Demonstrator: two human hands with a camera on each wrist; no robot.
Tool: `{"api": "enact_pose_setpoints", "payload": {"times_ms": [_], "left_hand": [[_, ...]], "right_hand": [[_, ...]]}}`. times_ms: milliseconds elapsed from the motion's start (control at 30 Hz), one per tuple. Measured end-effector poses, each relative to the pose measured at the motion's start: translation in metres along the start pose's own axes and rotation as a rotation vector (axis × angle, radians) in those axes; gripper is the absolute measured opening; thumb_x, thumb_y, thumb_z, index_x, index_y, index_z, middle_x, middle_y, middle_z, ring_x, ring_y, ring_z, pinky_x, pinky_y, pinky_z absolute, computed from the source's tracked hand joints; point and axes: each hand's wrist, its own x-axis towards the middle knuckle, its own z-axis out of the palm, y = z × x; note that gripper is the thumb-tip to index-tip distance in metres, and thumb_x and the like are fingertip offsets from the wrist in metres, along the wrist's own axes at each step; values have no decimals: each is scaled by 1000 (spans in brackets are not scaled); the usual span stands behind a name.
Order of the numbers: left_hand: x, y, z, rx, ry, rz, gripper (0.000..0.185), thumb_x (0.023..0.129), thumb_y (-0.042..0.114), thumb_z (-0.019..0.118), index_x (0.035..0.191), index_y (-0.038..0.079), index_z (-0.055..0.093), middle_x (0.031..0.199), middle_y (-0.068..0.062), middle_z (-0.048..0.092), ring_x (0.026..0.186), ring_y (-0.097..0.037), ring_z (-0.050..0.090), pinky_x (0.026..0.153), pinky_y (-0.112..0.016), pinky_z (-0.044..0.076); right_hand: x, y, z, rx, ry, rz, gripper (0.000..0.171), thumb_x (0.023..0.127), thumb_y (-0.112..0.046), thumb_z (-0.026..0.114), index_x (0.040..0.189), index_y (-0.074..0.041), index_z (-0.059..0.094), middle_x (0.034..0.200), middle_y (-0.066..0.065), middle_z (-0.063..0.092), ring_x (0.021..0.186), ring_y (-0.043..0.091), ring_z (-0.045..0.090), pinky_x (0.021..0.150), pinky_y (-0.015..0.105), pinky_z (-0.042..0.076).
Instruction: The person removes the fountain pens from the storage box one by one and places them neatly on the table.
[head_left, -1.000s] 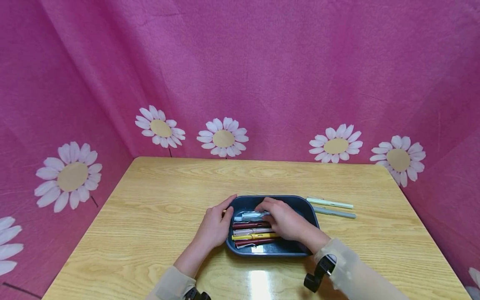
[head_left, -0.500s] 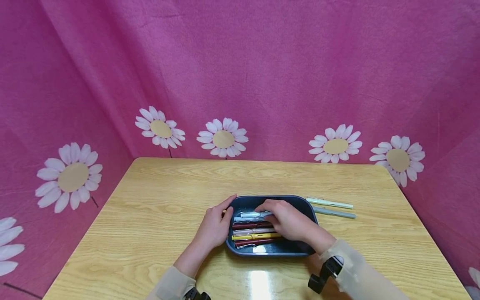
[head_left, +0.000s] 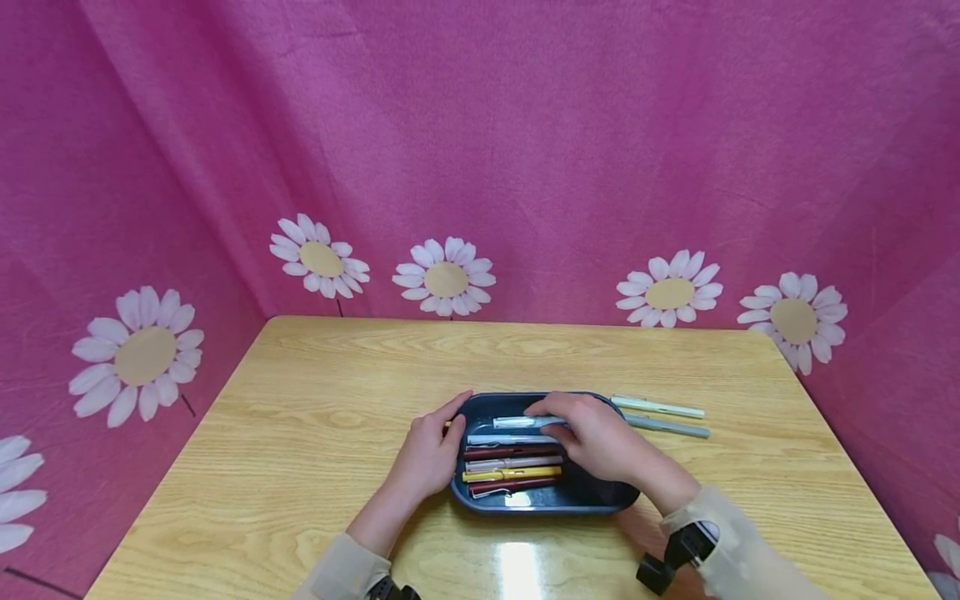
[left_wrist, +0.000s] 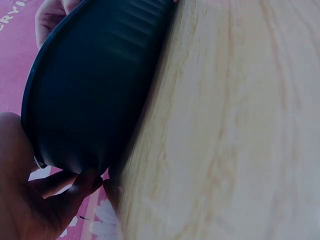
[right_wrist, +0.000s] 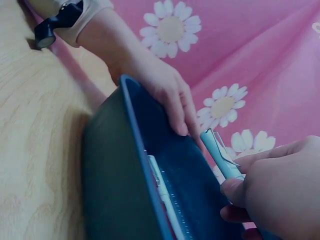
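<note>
A dark blue rectangular tray (head_left: 543, 509) stands on the wooden table. My left hand (head_left: 429, 454) grips its left end, thumb and fingers at the rim. My right hand (head_left: 600, 437) pinches a pale blue clip pen (head_left: 513, 422) above the tray's far side; the right wrist view shows its capped end (right_wrist: 215, 152) sticking out from the fingers. In the tray lie a light blue pen (head_left: 498, 439), a dark red pen (head_left: 498, 452), a pale lilac pen (head_left: 502, 463), a yellow pen (head_left: 510, 475) and another dark red pen (head_left: 528, 483).
A pale green pen (head_left: 667, 407) and a grey-blue pen (head_left: 670, 427) lie on the table (head_left: 337, 417) just right of the tray. A pink cloth (head_left: 525, 167) with daisies surrounds the table at the back and sides.
My right hand has moved right with the pale blue pen, lifting it away from the light blue pen it lay beside. My left hand and the tray have stayed put.
</note>
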Motion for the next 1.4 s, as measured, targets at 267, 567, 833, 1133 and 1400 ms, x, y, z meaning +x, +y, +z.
{"api": "enact_pose_setpoints", "payload": {"times_ms": [267, 567, 833, 1133, 1400], "left_hand": [[-2, 2, 0, -1, 1, -14, 46, 115, 27, 48, 161, 25, 50, 158, -10, 52, 146, -32, 47, 116, -56, 41], [-1, 2, 0, -3, 4, 5, 46, 115, 27, 47, 161, 24, 50, 157, -10, 53, 145, -31, 49, 115, -55, 42], [-1, 2, 0, -1, 1, -3, 46, 115, 27, 47, 161, 25, 50, 157, -10, 53, 145, -31, 49, 115, -55, 42], [-1, 2, -1, 1, 6, 2, 46, 115, 28, 47, 160, 25, 50, 157, -10, 54, 145, -31, 49, 115, -55, 41], [-1, 3, -1, 10, 9, 4, 46, 115, 28, 47, 160, 24, 50, 156, -10, 54, 144, -31, 50, 115, -55, 42]], "right_hand": [[-10, 2, -15, 44, 23, -11, 32, 99, 1, 72, 127, -15, 74, 115, -6, 73, 101, 9, 67, 93, 43, 60], [-25, 9, -31, 72, 98, -46, 36, 95, 7, 74, 124, -15, 75, 111, -7, 74, 89, 6, 64, 79, 32, 60], [-45, 19, -48, 80, 141, -2, 41, 92, 9, 76, 124, -15, 74, 111, -7, 74, 91, 9, 65, 77, 31, 61], [-73, 37, -64, 106, 202, 6, 45, 87, 16, 76, 122, -13, 74, 109, 0, 75, 90, 20, 73, 77, 32, 64], [-95, 56, -70, 45, 248, 62, 44, 86, 16, 77, 120, -11, 74, 107, -3, 74, 86, 14, 69, 73, 28, 63]]}}
